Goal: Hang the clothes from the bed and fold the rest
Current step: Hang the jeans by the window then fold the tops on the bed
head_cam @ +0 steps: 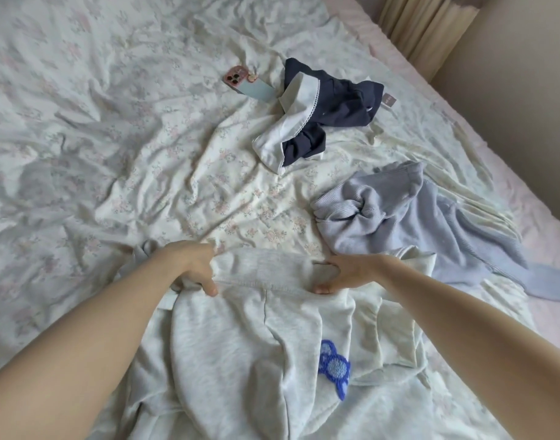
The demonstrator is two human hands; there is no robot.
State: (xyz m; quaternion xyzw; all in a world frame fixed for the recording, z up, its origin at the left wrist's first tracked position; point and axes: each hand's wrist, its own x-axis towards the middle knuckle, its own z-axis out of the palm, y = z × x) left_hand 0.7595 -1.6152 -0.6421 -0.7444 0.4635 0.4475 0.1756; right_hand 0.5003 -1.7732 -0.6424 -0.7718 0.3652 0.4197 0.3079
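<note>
Rumpled floral bed (113,138): left hand (193,268) and right hand (345,274) gripping grey garment (256,328) waistband; beyond it, navy top (342,106) and lilac sweater (383,223) unfolded, apparently nothing hung.

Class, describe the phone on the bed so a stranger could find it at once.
On the floral bed sheet, look beyond both hands to the navy garment. The phone lies just left of it, the only hard, flat object there, pink-cased with camera lenses showing.
</note>
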